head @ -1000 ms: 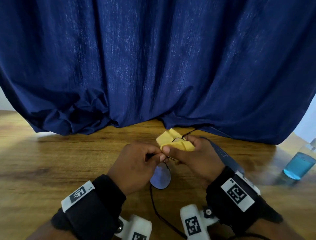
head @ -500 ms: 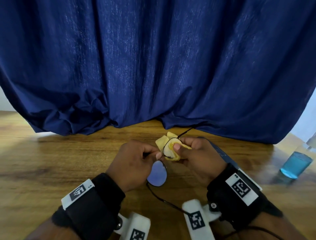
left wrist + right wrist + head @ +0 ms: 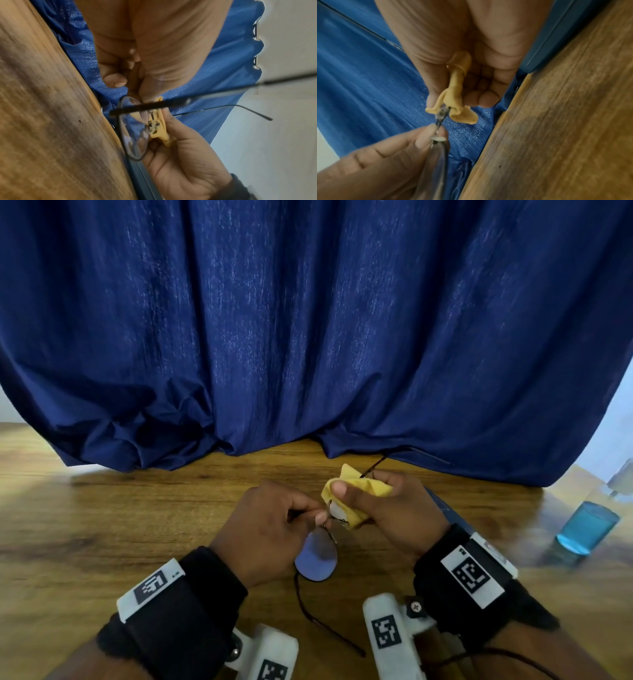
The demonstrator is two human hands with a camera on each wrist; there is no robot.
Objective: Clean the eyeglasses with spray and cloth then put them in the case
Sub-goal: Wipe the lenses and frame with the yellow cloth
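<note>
- Hanging behind everything, the blue curtain (image 3: 308,337) bunches onto the wooden table (image 3: 102,525), which lies beneath both hands.
- A dark blue case (image 3: 442,506), likely the eyeglass case, lies on the table just behind the right wrist, within easy reach for the last step.
- The spray bottle (image 3: 587,529) of blue liquid stands well apart at the right edge, set aside.
- The left hand (image 3: 270,529) pinches the eyeglasses (image 3: 315,559) near the bridge between thumb and forefinger, probably to steady the thin frame; one lens hangs free below.
- The right hand (image 3: 394,508) pinches the yellow cloth (image 3: 359,491) around the other lens, thumb on top, fingers curled beneath, so both faces get rubbed.
- Judging by this, wiping is under way; casing remains.
</note>
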